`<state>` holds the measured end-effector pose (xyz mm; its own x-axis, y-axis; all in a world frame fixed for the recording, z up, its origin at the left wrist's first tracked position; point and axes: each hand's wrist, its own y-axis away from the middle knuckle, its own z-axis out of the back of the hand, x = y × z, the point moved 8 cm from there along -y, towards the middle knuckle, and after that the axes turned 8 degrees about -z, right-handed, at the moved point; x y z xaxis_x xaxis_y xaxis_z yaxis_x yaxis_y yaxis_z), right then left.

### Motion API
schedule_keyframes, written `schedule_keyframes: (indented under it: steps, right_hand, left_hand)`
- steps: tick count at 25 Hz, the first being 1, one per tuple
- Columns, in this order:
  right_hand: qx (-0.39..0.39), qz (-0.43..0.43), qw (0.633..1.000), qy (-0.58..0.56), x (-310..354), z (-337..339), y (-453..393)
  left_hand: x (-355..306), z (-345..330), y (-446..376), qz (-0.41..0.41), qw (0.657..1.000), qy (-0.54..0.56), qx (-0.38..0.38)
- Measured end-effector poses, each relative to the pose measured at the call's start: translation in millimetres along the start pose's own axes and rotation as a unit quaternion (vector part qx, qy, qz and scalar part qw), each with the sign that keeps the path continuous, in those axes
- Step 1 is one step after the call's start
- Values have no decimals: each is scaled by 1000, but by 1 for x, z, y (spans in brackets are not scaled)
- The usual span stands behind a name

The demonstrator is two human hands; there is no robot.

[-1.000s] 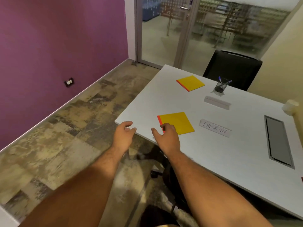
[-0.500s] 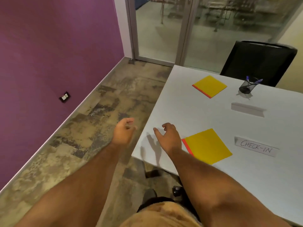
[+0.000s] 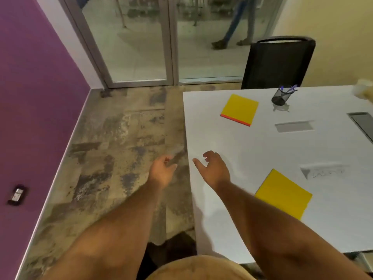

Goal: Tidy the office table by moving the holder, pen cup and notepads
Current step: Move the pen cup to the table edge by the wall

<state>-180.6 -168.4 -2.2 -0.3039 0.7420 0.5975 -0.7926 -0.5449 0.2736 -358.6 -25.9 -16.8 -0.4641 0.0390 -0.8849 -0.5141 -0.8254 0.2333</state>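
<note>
Two yellow notepads lie on the white table (image 3: pixel 252 150): the near notepad (image 3: pixel 283 195) right of my right forearm, the far notepad (image 3: pixel 240 109) with an orange edge near the back. A black mesh pen cup (image 3: pixel 281 96) with blue pens stands at the back. A grey holder (image 3: pixel 293 126) lies flat in front of it. A blurred "CHECK-IN" sign (image 3: pixel 325 171) lies at the right. My right hand (image 3: pixel 213 168) hovers over the table's left part, fingers apart, empty. My left hand (image 3: pixel 162 171) hangs over the floor beside the table's left edge, empty.
A black chair (image 3: pixel 277 61) stands behind the table. A grey cable hatch (image 3: pixel 363 124) is set into the table at the right. Purple wall on the left, glass doors (image 3: pixel 141 37) ahead, with a person's legs beyond them. Patchy floor lies left of the table.
The view has swung left and closer along the table's left edge. My right hand has moved away from the near notepad, which now lies to its right. Both hands stay empty.
</note>
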Motion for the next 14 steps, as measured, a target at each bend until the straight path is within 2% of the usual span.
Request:
schedule_keyframes:
  steps: [3,7,14]
  right_hand:
    - [-62,-61,996,-17,34,-3,-23]
    - [-101,-133,986,-27,83,-24,-28]
    - [-165,-216,960,-61,115,-25,-61]
  left_hand:
    - [-20,13,-56,-31,997,-14,75]
    - [-41,48,-124,-106,977,-81,168]
    - [-65,53,-214,-136,969,-51,200]
